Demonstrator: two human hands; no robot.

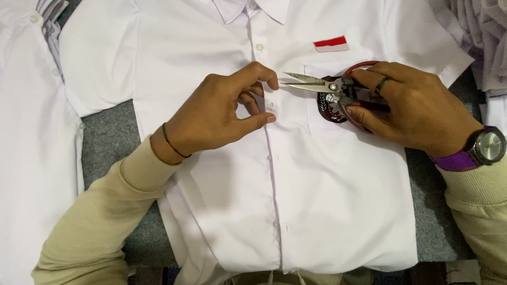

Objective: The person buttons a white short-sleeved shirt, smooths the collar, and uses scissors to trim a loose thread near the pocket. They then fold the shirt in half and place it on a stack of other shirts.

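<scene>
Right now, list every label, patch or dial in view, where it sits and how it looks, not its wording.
Flag patch: above the chest pocket of the white shirt, small rectangle, red over white.
Badge: on the pocket, dark shield shape with red and white, partly hidden by the snips in the right hand.
Wristwatch: right wrist, round grey dial, purple strap.

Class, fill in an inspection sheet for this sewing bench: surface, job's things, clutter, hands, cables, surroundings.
Surface: grey felt table top.
Job's things: white shirt laid flat, buttoned; thread snips with red loop, blades slightly apart near the placket.
Clutter: second white shirt at one side; grey fabric at the other.
Hands: left hand pinches the placket; right hand has its grip on the snips.
Cables: nothing seen.
Surroundings: nothing seen.
</scene>
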